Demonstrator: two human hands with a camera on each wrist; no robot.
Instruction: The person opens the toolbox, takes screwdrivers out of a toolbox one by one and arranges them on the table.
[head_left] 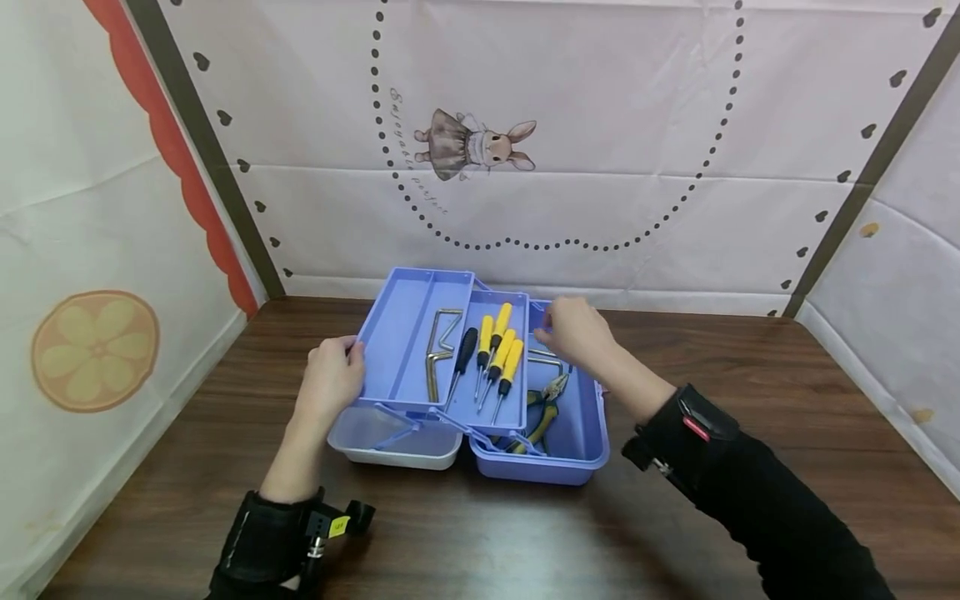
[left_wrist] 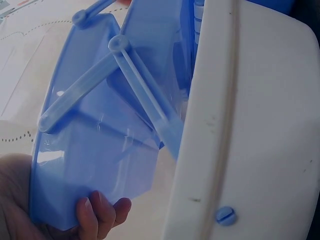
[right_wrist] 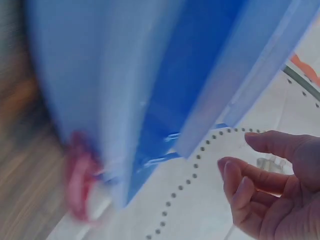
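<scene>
A blue toolbox (head_left: 543,473) stands unfolded, its trays fanned out to the left. My left hand (head_left: 332,377) grips the outer edge of the upper tray (head_left: 397,333); in the left wrist view its fingers (left_wrist: 102,212) curl beneath that tray. L-shaped metal hex keys (head_left: 435,362) lie in it. The middle tray (head_left: 517,408) holds a black screwdriver (head_left: 467,350) and several yellow-handled screwdrivers (head_left: 512,367). Over the far part of the deep compartment is my right hand (head_left: 581,333), fingers loosely bent and holding nothing visible. Pliers (head_left: 542,423) and bent metal rods lie below it.
The pale lid (head_left: 397,457) rests on the wooden table (head_left: 675,367) under the upper tray. Hinged blue arms (left_wrist: 80,92) link the trays. Printed white cloth (head_left: 600,83) walls the back and both sides. A red latch (right_wrist: 82,180) hangs blurred at the box's side.
</scene>
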